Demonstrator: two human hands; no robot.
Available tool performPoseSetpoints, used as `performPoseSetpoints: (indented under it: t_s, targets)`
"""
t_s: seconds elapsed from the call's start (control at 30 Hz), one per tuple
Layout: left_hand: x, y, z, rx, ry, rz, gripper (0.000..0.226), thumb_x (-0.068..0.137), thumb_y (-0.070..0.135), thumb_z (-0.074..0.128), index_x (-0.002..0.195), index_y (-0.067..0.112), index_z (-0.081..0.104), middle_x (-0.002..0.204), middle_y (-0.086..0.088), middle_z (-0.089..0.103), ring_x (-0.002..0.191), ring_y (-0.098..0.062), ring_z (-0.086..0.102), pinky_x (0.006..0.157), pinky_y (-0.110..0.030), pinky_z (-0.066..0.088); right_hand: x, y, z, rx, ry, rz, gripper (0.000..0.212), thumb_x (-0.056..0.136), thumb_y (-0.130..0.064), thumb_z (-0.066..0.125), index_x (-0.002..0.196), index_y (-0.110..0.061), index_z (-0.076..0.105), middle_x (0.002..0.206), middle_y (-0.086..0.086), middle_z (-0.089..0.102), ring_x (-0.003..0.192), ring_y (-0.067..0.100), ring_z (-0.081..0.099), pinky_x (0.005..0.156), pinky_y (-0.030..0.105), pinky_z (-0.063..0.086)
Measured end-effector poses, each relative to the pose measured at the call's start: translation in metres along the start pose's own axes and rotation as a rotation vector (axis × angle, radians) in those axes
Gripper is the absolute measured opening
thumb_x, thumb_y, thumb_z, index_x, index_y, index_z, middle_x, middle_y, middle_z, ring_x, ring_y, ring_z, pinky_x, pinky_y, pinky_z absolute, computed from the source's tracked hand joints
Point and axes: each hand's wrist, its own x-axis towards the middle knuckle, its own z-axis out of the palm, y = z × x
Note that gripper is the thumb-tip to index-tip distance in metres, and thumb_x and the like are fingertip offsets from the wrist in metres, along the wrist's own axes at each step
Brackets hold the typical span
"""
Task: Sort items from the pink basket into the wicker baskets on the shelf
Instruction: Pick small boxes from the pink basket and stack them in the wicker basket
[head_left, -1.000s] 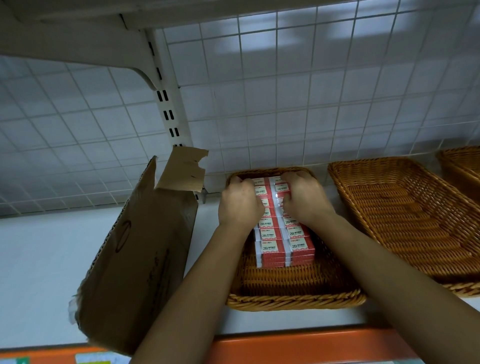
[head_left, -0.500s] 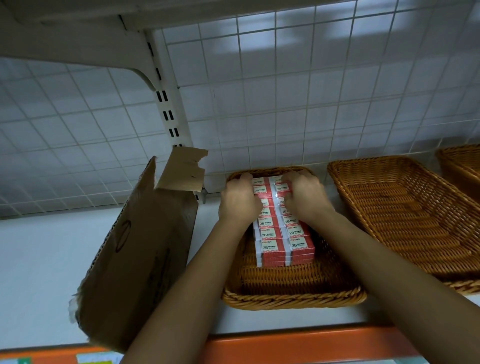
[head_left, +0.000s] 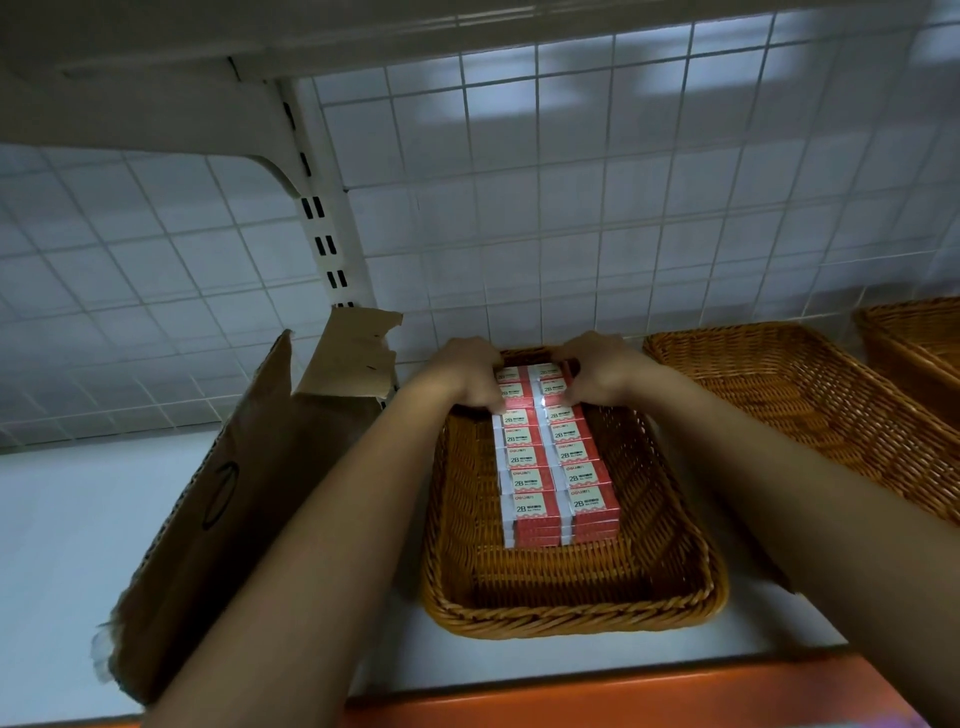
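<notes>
Wicker forms the middle basket (head_left: 571, 597) at the centre of the frame, which holds two neat rows of red-and-white boxes (head_left: 558, 467) marked 2B, stacked several deep. At the rows' far end the left hand (head_left: 462, 379) and right hand (head_left: 597, 371) curl over the farthest boxes, one hand per row, seemingly gripping them, though the fingertips are hidden. A torn cardboard box (head_left: 218, 493) leans at lower left, and a second wicker basket (head_left: 779, 395) sits at right on the white shelf (head_left: 67, 519).

dim, bluish, edges wide-angle warped
</notes>
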Motion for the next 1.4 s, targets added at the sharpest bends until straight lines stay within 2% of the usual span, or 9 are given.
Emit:
performPoseSetpoints:
  t_s: [0.2, 0.4, 0.73, 0.9, 1.1, 1.27, 1.4]
  targets:
    - [0.002, 0.0, 0.001, 0.029, 0.023, 0.027, 0.058, 0.084, 0.03, 0.069, 0.134, 0.008, 0.051, 0.135, -0.008, 0.053, 0.122, -0.025, 0.049, 0.094, -0.027, 0.039, -0.003, 0.0, -0.002, 0.022, 0.022, 0.01, 0.051, 0.086, -0.021, 0.065, 0.134, -0.011, 0.05, 0.137, 0.007, 0.051, 0.124, 0.025, 0.048, 0.097, 0.029, 0.04]
    - [0.006, -0.001, 0.003, 0.043, 0.027, 0.017, 0.056, 0.083, 0.031, 0.07, 0.132, 0.009, 0.053, 0.13, -0.007, 0.056, 0.118, -0.024, 0.052, 0.089, -0.026, 0.041, -0.001, -0.002, -0.004, -0.014, 0.009, 0.009, 0.046, 0.087, -0.023, 0.065, 0.13, -0.01, 0.054, 0.13, 0.007, 0.057, 0.118, 0.025, 0.053, 0.092, 0.027, 0.042]
    - [0.014, 0.0, 0.007, 0.028, 0.03, -0.047, 0.053, 0.08, 0.025, 0.073, 0.127, 0.008, 0.057, 0.125, -0.007, 0.06, 0.113, -0.023, 0.056, 0.081, -0.024, 0.041, 0.001, -0.002, -0.003, 0.001, -0.009, 0.029, 0.049, 0.085, -0.021, 0.066, 0.131, -0.01, 0.054, 0.131, 0.008, 0.056, 0.119, 0.025, 0.052, 0.094, 0.029, 0.042]
    - [0.016, 0.003, 0.008, 0.048, 0.045, -0.061, 0.046, 0.078, 0.021, 0.074, 0.12, 0.007, 0.061, 0.116, -0.007, 0.062, 0.103, -0.022, 0.058, 0.073, -0.023, 0.041, 0.0, -0.002, -0.002, -0.004, 0.003, 0.029, 0.045, 0.086, -0.019, 0.064, 0.128, -0.009, 0.055, 0.129, 0.008, 0.058, 0.116, 0.025, 0.054, 0.09, 0.027, 0.043]
    - [0.015, 0.005, 0.009, 0.061, 0.056, -0.068, 0.038, 0.081, 0.018, 0.072, 0.115, 0.005, 0.06, 0.113, -0.008, 0.062, 0.096, -0.021, 0.057, 0.073, -0.022, 0.042, 0.0, -0.002, -0.001, -0.009, 0.007, 0.039, 0.044, 0.087, -0.021, 0.063, 0.128, -0.01, 0.055, 0.128, 0.008, 0.058, 0.116, 0.025, 0.054, 0.09, 0.027, 0.043]
    - [0.016, 0.006, 0.009, 0.047, 0.069, -0.089, 0.039, 0.079, 0.018, 0.074, 0.115, 0.006, 0.061, 0.113, -0.007, 0.063, 0.1, -0.023, 0.059, 0.074, -0.022, 0.042, 0.002, -0.002, -0.001, 0.0, 0.012, 0.045, 0.043, 0.085, -0.021, 0.065, 0.126, -0.01, 0.057, 0.126, 0.007, 0.059, 0.114, 0.025, 0.055, 0.084, 0.024, 0.041]
    - [0.017, 0.005, 0.009, 0.051, 0.068, -0.085, 0.035, 0.078, 0.017, 0.074, 0.11, 0.006, 0.064, 0.109, -0.007, 0.064, 0.091, -0.02, 0.058, 0.072, -0.022, 0.042, 0.004, -0.002, -0.001, -0.004, 0.01, 0.045, 0.043, 0.084, -0.021, 0.067, 0.125, -0.01, 0.058, 0.125, 0.007, 0.06, 0.113, 0.025, 0.056, 0.086, 0.026, 0.044]
